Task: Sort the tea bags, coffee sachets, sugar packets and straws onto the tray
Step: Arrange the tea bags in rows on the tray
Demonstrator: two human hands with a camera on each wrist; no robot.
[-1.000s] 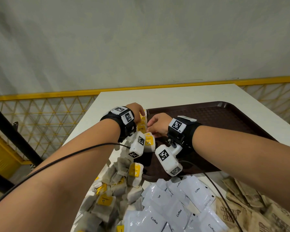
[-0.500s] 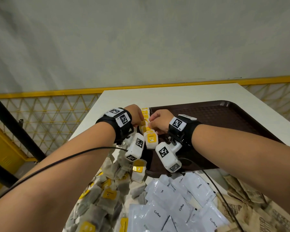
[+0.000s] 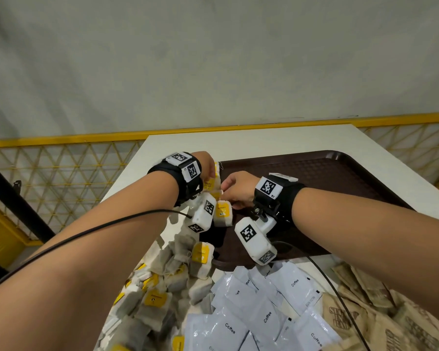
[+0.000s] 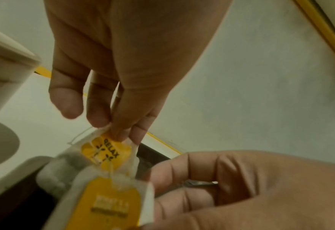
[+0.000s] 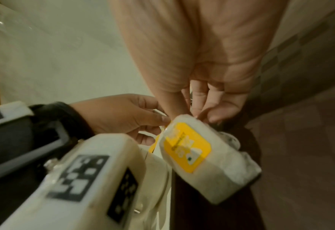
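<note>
Both hands meet over the left edge of the dark brown tray (image 3: 327, 173). My left hand (image 3: 212, 171) (image 4: 121, 132) pinches the top of a tea bag (image 3: 210, 183) (image 4: 107, 151) whose yellow tag reads RELAX. Just right of it, my right hand (image 3: 226, 196) (image 5: 198, 115) pinches the top of a second tea bag (image 3: 223, 214) (image 5: 188, 149) with a yellow label, which hangs below the fingers. The two bags touch, and thin strings run between them. No straws are in view.
On the white table (image 3: 238, 143) in front of the tray lie a heap of tea bags (image 3: 167, 287) at the left, white coffee sachets (image 3: 259, 307) in the middle and brown packets (image 3: 378, 312) at the right. Yellow mesh fencing (image 3: 61, 173) borders the table.
Both hands have stayed at the tray's left edge with the tea bags. The right hand's bag now hangs a little lower and more apart from the left hand's bag.
</note>
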